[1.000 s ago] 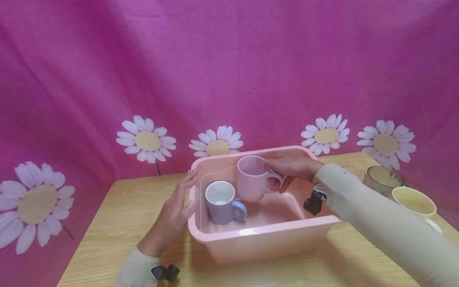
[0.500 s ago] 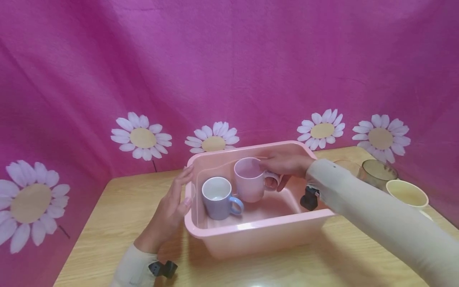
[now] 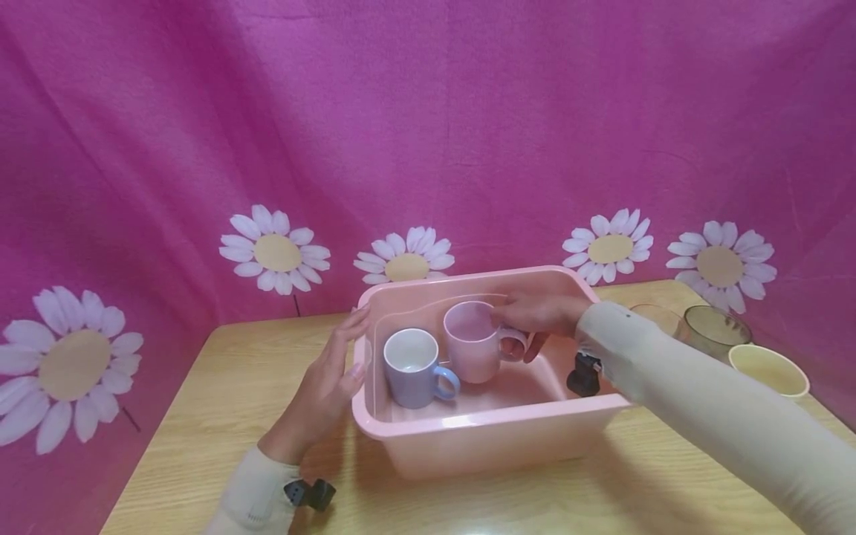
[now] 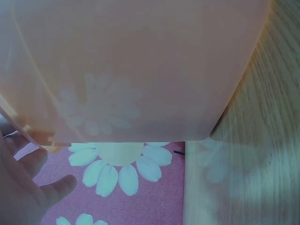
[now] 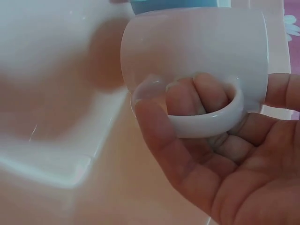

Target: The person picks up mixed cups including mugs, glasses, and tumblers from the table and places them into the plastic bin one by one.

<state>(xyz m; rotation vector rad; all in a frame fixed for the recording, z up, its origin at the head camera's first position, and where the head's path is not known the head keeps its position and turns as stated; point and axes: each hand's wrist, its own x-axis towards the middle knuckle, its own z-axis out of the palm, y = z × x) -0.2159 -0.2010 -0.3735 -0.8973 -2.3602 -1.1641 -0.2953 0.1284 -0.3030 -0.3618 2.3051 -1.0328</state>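
My right hand (image 3: 538,316) holds a pink mug (image 3: 470,349) by its handle, inside a pink plastic basin (image 3: 501,417). In the right wrist view, fingers are curled through the handle (image 5: 206,125) and another finger reaches the rim. The mug is upright, low over the basin floor. Just left of it stands a blue mug (image 3: 413,371) with a white inside, its handle pointing right. My left hand (image 3: 321,397) rests against the basin's left rim with its fingers extended; the left wrist view shows those fingers (image 4: 61,187) beside the basin's outer wall.
To the right of the basin, partly behind my right sleeve, stand a cream cup (image 3: 769,370), a smoky glass cup (image 3: 717,331) and a clear orange-tinted one (image 3: 658,318). Everything is on a wooden table (image 3: 200,416). A magenta curtain (image 3: 428,134) with daisies hangs behind.
The pink mug has sunk lower into the basin with my right hand, beside the blue mug. My left hand has stayed at the rim.
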